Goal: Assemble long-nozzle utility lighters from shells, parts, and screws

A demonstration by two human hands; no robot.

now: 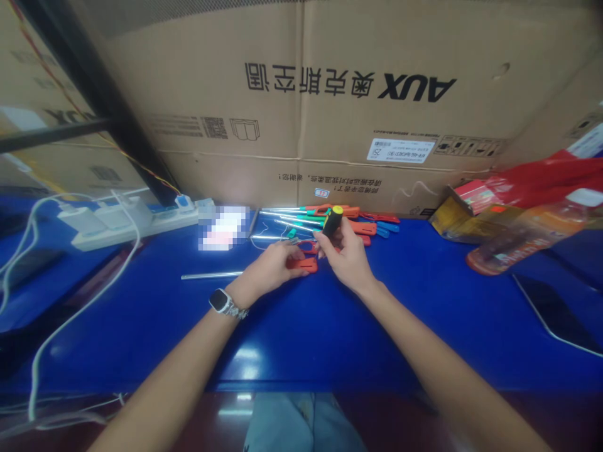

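My left hand (276, 267) is closed over an orange long-neck lighter (306, 265) lying on the blue table. Its thin metal tube (210, 275) sticks out to the left from under my wrist. My right hand (348, 254) grips the black and yellow handle of a screwdriver (333, 220), held upright; its lower end is hidden by my fingers. Just behind both hands lies a loose pile of long-neck lighters (360, 228) with orange, green and blue handles, their metal tubes pointing left.
A power strip (176, 221) with white chargers and cables lies at the left, beside a lit, blurred screen (223, 227). A large cardboard box (330, 138) stands behind. At the right are a drink bottle (527, 242), a yellow box (452, 220), a red bag (537, 182) and a dark tablet-like device (560, 307).
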